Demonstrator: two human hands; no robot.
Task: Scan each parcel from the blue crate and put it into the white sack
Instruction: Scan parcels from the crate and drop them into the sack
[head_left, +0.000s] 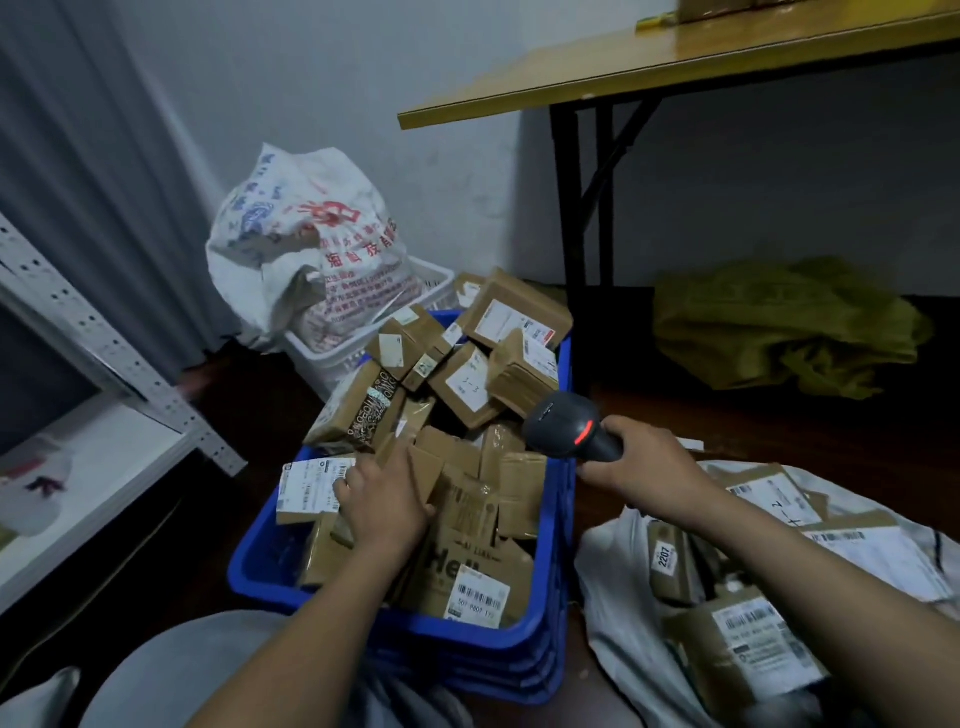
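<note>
A blue crate (260, 561) in front of me is heaped with several brown cardboard parcels. My left hand (382, 501) reaches into the crate, its fingers on a small parcel with a white label (306, 486) at the crate's left side. My right hand (644, 467) grips a black barcode scanner (569, 423) with a red light, held over the crate's right rim and pointing at the parcels. The white sack (618, 623) lies open at the lower right with several labelled parcels inside.
A full white printed bag (306, 244) sits in a white basket (337, 358) behind the crate. A yellow folding table (649, 67) stands at the upper right with green cloth (779, 322) under it. A white metal shelf (104, 457) is at the left.
</note>
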